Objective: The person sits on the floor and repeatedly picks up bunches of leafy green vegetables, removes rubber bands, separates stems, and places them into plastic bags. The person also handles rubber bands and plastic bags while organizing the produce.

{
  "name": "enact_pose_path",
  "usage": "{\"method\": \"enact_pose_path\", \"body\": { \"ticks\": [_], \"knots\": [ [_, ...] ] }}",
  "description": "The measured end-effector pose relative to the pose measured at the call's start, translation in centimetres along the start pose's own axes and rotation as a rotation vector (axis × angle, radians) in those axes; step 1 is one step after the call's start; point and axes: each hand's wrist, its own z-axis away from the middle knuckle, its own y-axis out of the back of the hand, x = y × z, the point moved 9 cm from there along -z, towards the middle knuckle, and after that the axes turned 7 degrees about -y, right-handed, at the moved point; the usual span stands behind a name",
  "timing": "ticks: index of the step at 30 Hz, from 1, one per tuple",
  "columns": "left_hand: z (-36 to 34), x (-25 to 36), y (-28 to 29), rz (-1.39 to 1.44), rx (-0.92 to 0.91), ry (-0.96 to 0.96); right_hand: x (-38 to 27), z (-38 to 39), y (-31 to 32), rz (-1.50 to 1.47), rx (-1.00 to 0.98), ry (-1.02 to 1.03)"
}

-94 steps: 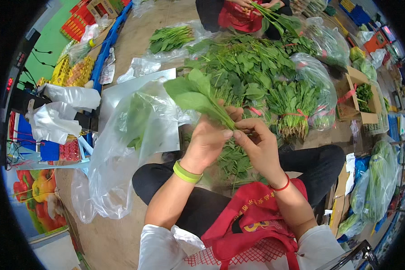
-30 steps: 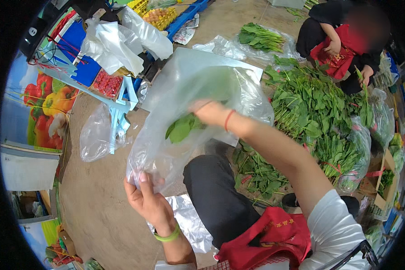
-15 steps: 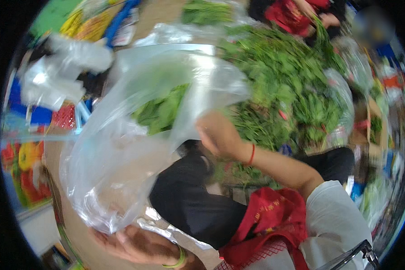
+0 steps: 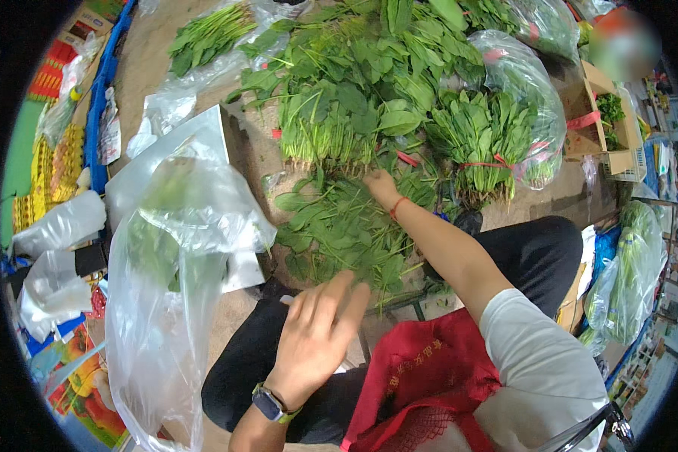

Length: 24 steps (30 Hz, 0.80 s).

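Note:
My left hand (image 4: 320, 331), a watch on its wrist, hovers over my lap just short of the loose leaves. Its fingers are stretched and it holds nothing. Farther forward, my right hand (image 4: 382, 188) has its fingers closed at the root ends of the spinach (image 4: 331, 124); the fingertips are partly hidden among stems. Loose spinach leaves (image 4: 346, 226) lie spread on the floor below that hand. To the left, a large clear plastic bag (image 4: 162, 324) is draped over a silvery flat-topped box (image 4: 162, 162), with some green showing through it.
A spinach bunch tied with red tape (image 4: 482, 143) stands right of the pile, against a bagged bunch (image 4: 531, 98). Another bunch (image 4: 211, 38) lies far left. At the right are a cardboard box (image 4: 587, 124) and bagged long greens (image 4: 633, 271). Plastic bags (image 4: 56, 286) lie left.
Both hands have let go of the clear bag, which now rests at the left. My right hand has reached forward into the spinach; my left has risen toward the loose leaves. The view has shifted right.

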Motion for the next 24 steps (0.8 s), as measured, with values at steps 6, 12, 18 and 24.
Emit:
{"method": "enact_pose_path", "body": {
  "ticks": [6,12,18,24],
  "knots": [
    [-2.8,-2.8,-3.3,-0.036,-0.149,0.004,-2.8,-4.3,1.5,-0.095,0.193,-0.283],
    [-4.4,-3.7,-3.7,-0.005,-0.231,0.013,-0.4,-7.5,2.9,0.083,0.419,-0.331],
    [-3.9,-3.6,-3.9,0.014,-0.263,0.031,-0.4,-9.4,2.6,-0.314,0.342,-0.273],
    [-3.6,-3.4,-3.6,-0.012,-0.241,0.012,-0.9,-11.0,3.4,-0.288,-0.363,-0.207]
  ]
}}
